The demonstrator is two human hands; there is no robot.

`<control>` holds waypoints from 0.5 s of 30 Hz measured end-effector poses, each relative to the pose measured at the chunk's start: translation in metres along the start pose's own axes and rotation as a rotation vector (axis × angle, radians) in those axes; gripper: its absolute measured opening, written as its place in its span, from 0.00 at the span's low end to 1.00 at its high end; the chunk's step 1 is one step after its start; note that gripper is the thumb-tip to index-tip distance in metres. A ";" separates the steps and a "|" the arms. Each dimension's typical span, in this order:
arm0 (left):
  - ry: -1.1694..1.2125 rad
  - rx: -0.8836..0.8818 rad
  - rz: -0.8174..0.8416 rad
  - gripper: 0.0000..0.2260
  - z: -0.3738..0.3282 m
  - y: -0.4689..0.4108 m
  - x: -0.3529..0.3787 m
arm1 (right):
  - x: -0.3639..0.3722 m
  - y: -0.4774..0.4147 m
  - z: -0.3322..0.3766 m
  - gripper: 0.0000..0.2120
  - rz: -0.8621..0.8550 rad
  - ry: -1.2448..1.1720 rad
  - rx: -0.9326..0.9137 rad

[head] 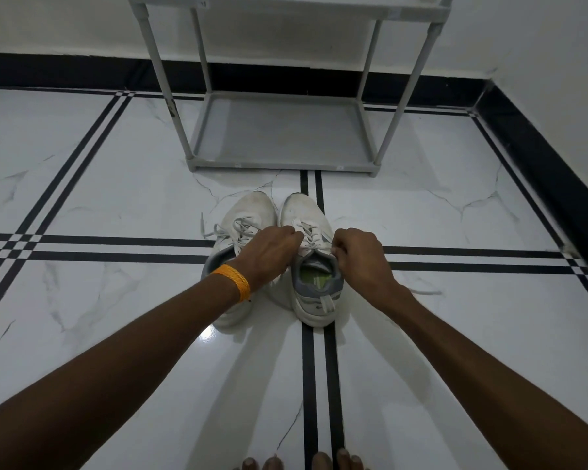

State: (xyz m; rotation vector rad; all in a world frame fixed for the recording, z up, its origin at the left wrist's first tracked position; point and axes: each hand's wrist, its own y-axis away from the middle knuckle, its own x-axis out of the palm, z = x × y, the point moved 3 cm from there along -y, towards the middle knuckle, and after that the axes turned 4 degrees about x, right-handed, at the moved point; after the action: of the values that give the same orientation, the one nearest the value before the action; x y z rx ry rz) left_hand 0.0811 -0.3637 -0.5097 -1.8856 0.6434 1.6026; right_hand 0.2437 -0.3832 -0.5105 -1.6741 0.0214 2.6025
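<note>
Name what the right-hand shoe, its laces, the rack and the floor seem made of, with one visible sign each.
Right-hand shoe: probably white mesh fabric, matt, scuffed toe. Laces: woven cord, limp. Rack: likely grey plastic or painted metal tubes, matt, with socket joints. Floor: glazed marble-look tile, glossy; it mirrors light.

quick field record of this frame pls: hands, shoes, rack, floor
left hand: orange wristband; fingers curled at the laces of the right shoe
right hand: pinches that shoe at the collar edge by the tongue
left shoe: beside the right one, laces loose, heel partly hidden by the left wrist
shoes: white, on the floor, toes toward the rack
rack: grey, against the wall beyond the shoes
floor: glossy white tiles, black stripes
</note>
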 end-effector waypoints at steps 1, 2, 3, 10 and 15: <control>-0.017 0.011 0.022 0.05 0.001 0.001 0.000 | 0.002 0.002 -0.001 0.06 -0.009 -0.006 0.017; -0.029 0.014 0.030 0.05 0.003 0.002 0.000 | 0.003 0.003 -0.001 0.05 -0.018 -0.012 0.023; -0.032 0.013 0.033 0.06 0.004 0.003 0.001 | 0.004 0.005 -0.002 0.05 -0.026 -0.018 0.026; 0.002 -0.064 -0.001 0.10 0.006 0.008 0.013 | 0.004 0.005 -0.018 0.05 0.088 -0.165 0.082; 0.027 -0.133 0.033 0.09 0.005 0.006 0.013 | -0.012 0.002 -0.026 0.09 0.274 -0.340 0.196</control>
State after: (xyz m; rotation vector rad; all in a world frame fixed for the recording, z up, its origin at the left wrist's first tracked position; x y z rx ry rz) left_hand 0.0756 -0.3650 -0.5237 -2.0052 0.5958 1.6802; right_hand 0.2725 -0.3869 -0.5105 -1.2246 0.5079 2.9306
